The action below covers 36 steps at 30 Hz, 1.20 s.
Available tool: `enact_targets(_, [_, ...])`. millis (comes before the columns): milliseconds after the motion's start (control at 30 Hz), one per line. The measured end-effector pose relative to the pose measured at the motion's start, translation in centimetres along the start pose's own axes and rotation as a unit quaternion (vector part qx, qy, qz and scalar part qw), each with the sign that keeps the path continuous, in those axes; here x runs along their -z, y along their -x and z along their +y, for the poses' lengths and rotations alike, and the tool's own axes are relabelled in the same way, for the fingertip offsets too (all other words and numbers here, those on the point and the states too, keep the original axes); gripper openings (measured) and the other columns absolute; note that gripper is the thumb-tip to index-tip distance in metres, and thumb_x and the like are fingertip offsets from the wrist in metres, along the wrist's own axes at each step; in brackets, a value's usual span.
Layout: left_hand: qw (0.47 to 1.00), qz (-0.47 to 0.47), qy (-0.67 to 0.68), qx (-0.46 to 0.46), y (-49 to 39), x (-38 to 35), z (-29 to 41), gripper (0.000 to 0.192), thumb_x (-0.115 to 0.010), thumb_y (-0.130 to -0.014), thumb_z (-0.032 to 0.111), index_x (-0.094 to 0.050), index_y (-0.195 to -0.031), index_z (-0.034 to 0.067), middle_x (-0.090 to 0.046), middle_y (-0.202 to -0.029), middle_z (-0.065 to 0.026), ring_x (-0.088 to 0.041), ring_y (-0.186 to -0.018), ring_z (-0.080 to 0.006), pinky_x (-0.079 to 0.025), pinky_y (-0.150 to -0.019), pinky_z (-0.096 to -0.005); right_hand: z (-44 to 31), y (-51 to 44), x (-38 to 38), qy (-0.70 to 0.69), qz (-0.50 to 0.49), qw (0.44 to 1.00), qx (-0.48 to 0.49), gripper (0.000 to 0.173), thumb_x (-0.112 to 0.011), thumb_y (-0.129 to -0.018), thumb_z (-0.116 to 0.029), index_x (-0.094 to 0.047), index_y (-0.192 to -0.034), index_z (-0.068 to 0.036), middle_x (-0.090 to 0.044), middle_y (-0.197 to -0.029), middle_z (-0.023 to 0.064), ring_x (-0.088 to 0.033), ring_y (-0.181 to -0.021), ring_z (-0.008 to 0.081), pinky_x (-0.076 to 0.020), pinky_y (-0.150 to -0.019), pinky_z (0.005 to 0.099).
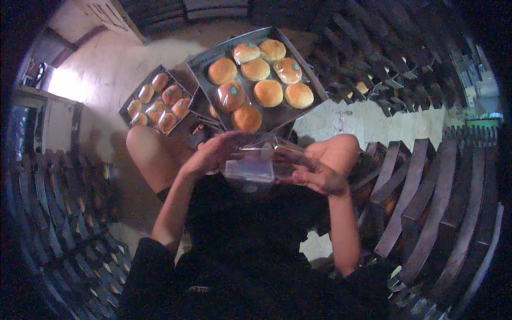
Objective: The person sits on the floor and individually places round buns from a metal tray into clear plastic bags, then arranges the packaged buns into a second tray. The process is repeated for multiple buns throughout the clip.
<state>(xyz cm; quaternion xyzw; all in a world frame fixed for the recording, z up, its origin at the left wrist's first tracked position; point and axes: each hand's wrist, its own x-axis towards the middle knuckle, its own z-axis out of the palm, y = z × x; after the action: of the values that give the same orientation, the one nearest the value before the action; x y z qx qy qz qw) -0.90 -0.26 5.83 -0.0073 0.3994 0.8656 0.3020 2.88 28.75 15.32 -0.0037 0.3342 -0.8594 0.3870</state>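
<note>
Clear plastic bags or wrappers shine between my two hands, above my lap. My left hand is at their upper left edge; its fingers are blurred, so its grip does not show. On the other side my right hand has its fingers closed on the plastic. Just beyond the hands a tilted dark metal tray bears several round golden buns. Some, like the wrapped bun, are in clear film with a green label; others, like the bare bun, look unwrapped.
To the left, a second tray carries several wrapped buns with green labels. Stacked dark trays or racks rise close on my right, and more slatted stacks stand on my left. A door is at the upper left, beyond the pale floor.
</note>
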Motion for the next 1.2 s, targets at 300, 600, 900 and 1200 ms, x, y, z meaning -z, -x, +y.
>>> enact_targets(300, [0.935,0.137,-0.231,0.23,-2.8,-4.7,5.8,0.034,-0.046,-0.098,0.023,-0.068,-0.113,0.001,-0.071,-0.097,-0.0102,-0.068,-0.09,-0.0198,-0.055,-0.078,-0.0343,2.2,-0.4,2.6,0.348,-0.127,0.927,0.054,0.053,-0.052,-0.089,-0.002,-0.049,-0.142,-0.009,-0.035,-0.155,0.0125,-0.034,-0.143,0.0298,-0.029,-0.116,0.0405])
enact_targets(600, [0.989,-0.011,-0.029,0.146,-5.9,-0.1,2.4,0.054,-0.049,-0.098,0.047,-0.046,-0.139,0.011,-0.047,-0.141,-0.0125,-0.048,-0.125,-0.0268,-0.044,-0.101,-0.0457,1.7,-3.5,-3.7,0.783,0.075,0.606,0.121,0.045,-0.059,-0.094,-0.026,-0.054,-0.137,-0.012,-0.042,-0.15,0.0116,-0.038,-0.139,0.0314,-0.0254,-0.117,0.0436])
enact_targets(900, [0.966,0.041,-0.014,-0.255,-7.4,0.2,-1.4,0.043,-0.071,-0.087,0.031,-0.051,-0.117,0.007,-0.054,-0.119,-0.0077,-0.052,-0.117,-0.0189,-0.044,-0.101,-0.0373,1.8,-11.8,-0.8,0.516,0.206,0.812,0.177,0.034,-0.064,-0.091,-0.015,-0.064,-0.123,-0.004,-0.062,-0.128,0.0139,-0.057,-0.123,0.0279,-0.043,-0.105,0.0393])
enact_targets(1200, [0.926,0.307,0.039,-0.215,-9.8,2.1,0.5,0.012,-0.063,-0.094,0.015,-0.061,-0.101,0.005,-0.061,-0.09,0.0003,-0.058,-0.081,-0.0093,-0.048,-0.072,-0.0241,-2.4,-14.8,1.5,0.482,0.09,0.871,0.026,0.041,-0.062,-0.094,-0.02,-0.056,-0.13,-0.002,-0.063,-0.124,0.0154,-0.061,-0.115,0.0284,-0.0464,-0.1,0.0362])
